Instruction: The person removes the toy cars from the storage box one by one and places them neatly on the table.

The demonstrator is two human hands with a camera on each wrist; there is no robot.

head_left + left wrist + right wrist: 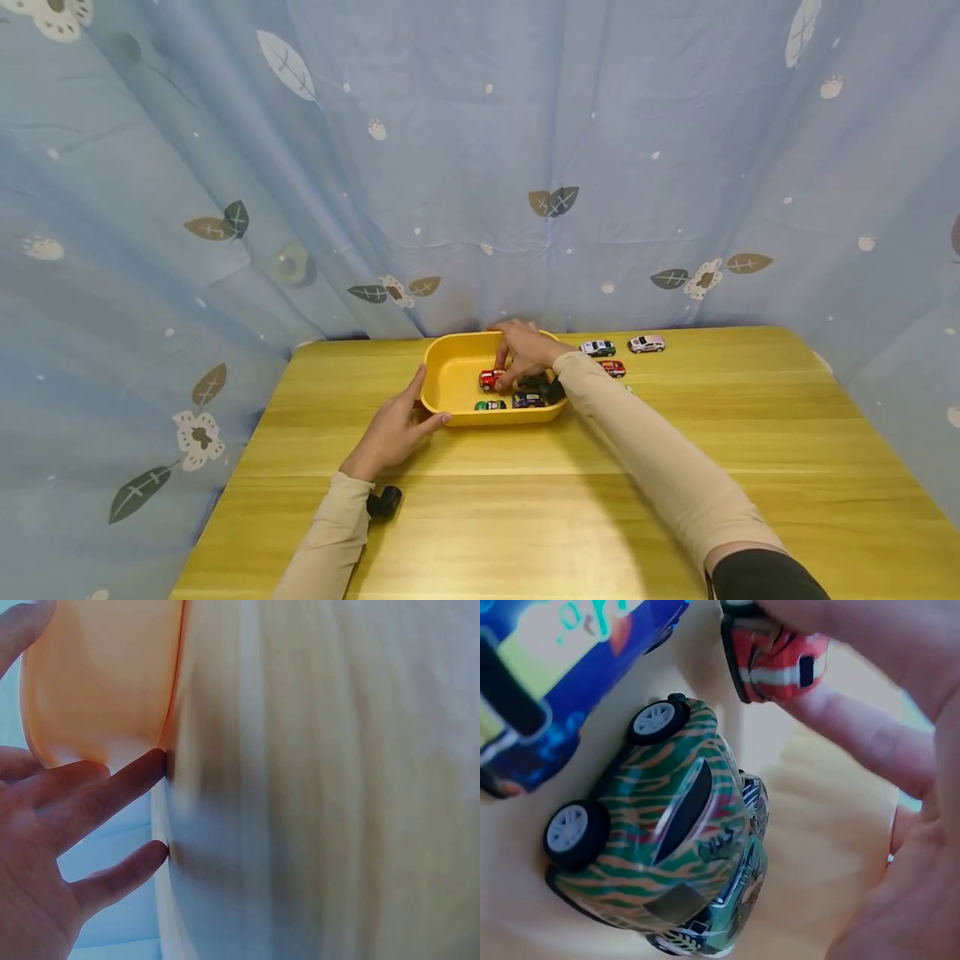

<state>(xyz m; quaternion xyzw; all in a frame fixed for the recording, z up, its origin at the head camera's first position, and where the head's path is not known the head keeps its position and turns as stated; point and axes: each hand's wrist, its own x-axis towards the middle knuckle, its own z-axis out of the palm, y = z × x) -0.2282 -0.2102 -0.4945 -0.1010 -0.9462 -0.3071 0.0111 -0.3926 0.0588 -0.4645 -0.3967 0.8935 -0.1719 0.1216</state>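
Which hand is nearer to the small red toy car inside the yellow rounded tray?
Right. The right hand pinches the small red toy car inside the yellow rounded tray; the left hand touches the tray's left end, apart from the car.

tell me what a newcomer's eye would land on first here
Probably the bright yellow tray near the back edge of the table, its left end touched by the left hand. Inside it, the right hand pinches a red toy car, with a green tiger-striped toy car nearby. Behind, a blue curtain printed with leaves fills the head view's upper part.
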